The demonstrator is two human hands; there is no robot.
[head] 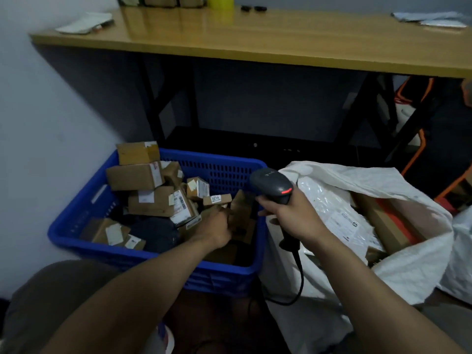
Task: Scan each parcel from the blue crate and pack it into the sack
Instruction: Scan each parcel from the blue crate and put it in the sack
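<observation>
A blue crate (76,213) stands on the floor at the lower left, filled with several small cardboard parcels (138,175) and a dark bag. My left hand (217,226) reaches into its right side, fingers curled round a brown cardboard parcel (241,209). My right hand (293,215) grips a dark grey barcode scanner (273,185) with a red light, held above the gap between crate and sack. The white woven sack (408,264) lies open at the right, holding a white poly mailer (329,208) and a long brown box (388,221).
A wooden table (255,39) on black legs stands behind the crate, with papers and small items on top. The scanner's black cable (298,277) hangs down by the sack. An orange-framed object (419,149) stands at the far right. A pale wall is to the left.
</observation>
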